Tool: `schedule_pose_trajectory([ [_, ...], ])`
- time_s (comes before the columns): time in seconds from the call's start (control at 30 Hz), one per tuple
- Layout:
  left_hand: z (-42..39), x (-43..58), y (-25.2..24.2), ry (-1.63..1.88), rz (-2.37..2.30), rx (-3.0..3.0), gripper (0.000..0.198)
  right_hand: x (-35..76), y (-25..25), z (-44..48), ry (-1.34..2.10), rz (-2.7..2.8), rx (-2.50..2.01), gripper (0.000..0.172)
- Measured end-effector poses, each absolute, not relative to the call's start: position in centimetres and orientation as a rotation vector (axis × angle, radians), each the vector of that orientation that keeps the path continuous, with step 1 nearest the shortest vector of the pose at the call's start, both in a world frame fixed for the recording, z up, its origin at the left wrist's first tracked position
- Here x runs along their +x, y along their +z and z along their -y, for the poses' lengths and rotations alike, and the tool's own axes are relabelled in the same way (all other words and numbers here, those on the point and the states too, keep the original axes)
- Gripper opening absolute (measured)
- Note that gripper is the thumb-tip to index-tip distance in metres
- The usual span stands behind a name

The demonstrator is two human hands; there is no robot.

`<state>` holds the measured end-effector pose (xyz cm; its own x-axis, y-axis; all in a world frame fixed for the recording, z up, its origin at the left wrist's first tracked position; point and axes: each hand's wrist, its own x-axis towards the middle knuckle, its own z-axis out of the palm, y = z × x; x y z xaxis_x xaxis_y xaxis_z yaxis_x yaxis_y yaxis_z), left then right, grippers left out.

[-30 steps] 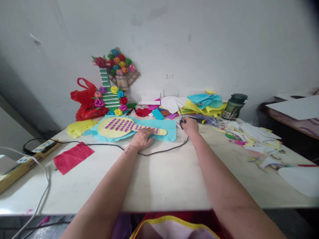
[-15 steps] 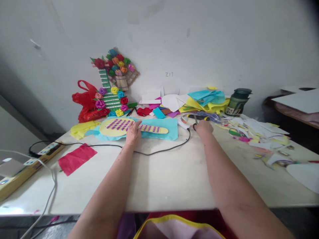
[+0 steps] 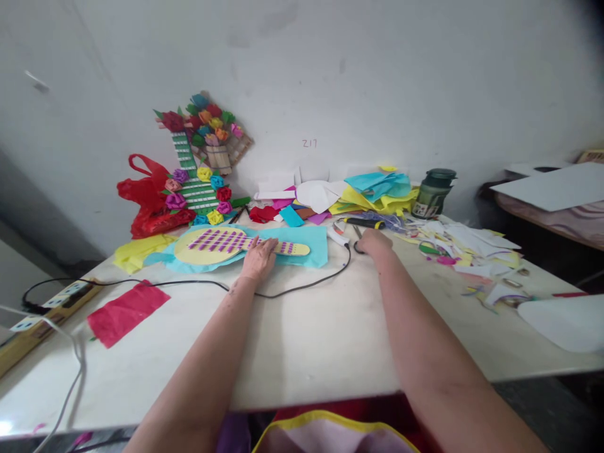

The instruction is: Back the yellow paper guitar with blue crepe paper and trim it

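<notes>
My left hand (image 3: 261, 257) lies with outstretched fingers across the narrow neck of a yellow, paddle-shaped card piece (image 3: 226, 253) decorated with purple strips. Under that piece is a sheet of light blue crepe paper (image 3: 318, 242). Farther right, my right hand (image 3: 377, 243) is closed around the dark handles of scissors (image 3: 357, 233), low over the table. The scissors' blades point away from me, and my fingers cover part of the handles. Just left of them rests a white glue gun (image 3: 338, 236) with a black cord.
A black cord (image 3: 292, 294) crosses the table to a power strip (image 3: 56, 305). Red crepe paper (image 3: 128, 313) lies at left. Flower crafts (image 3: 201, 189) and a red bag (image 3: 146, 198) stand at the back. Paper scraps (image 3: 472, 245) and a green bottle (image 3: 433, 194) are right.
My left hand has slid right along the card piece's neck, its fingers now flatter. My right hand still holds the scissors, their blades lower. The view has turned slightly right.
</notes>
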<state>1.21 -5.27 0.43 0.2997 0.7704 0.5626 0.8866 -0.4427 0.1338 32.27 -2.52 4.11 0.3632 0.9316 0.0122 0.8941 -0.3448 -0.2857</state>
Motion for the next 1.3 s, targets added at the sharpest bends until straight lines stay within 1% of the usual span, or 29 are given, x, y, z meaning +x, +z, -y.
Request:
schedule_pose_trajectory([
  [0.1,5.2,1.1,0.4,-0.859,1.53,-2.345,0.042,31.0,5.1,3.0,0.022,1.753,-2.293,0.039],
  [0.17,5.2,0.9,0.5,-0.867,1.514,-2.323,0.041,29.4,5.8,3.5,-0.12,1.972,-2.059,0.028],
  [0.2,5.1,0.7,0.5,-0.88,1.507,-2.31,0.042,28.4,6.1,3.9,-0.132,2.087,-1.915,0.026],
  [0.3,5.1,-0.2,0.5,-0.982,1.513,-2.261,0.043,25.1,6.4,5.3,-0.094,2.363,-1.488,0.028],
  [0.33,5.1,-0.6,0.5,-1.032,1.53,-2.243,0.044,24.0,6.3,5.8,-0.106,2.462,-1.387,0.029],
  [0.4,5.3,-1.5,0.6,-1.119,1.585,-2.208,0.048,22.1,5.9,6.8,-0.143,2.625,-1.259,0.036],
  [0.47,5.7,-2.0,0.7,-1.149,1.645,-2.188,0.053,20.8,5.2,7.6,-0.196,2.692,-1.252,0.04],
  [0.53,6.2,-2.2,1.0,-1.136,1.699,-2.168,0.056,20.1,4.6,8.0,-0.275,2.689,-1.26,0.041],
  [0.7,6.9,-1.7,1.7,-1.108,1.79,-2.017,0.049,19.8,3.9,7.9,-0.363,2.656,-1.29,0.029],
  [0.83,7.1,-1.5,2.1,-0.998,1.676,-2.095,0.047,20.0,4.3,7.8,-0.329,2.625,-1.362,0.028],
  [1.0,7.8,-1.4,2.4,-0.64,1.474,-2.387,0.064,20.4,4.4,7.6,-0.249,2.6,-1.453,0.033],
  [1.07,7.9,-1.3,2.4,-0.576,1.456,-2.403,0.068,20.5,4.3,7.4,-0.242,2.579,-1.477,0.034],
  [1.17,7.9,-1.1,2.2,-0.543,1.434,-2.37,0.067,20.6,4.1,7.1,-0.229,2.558,-1.501,0.032],
  [1.3,7.4,-1.1,1.5,-0.563,1.408,-2.285,0.06,20.6,4.1,7.0,-0.208,2.549,-1.515,0.031],
])
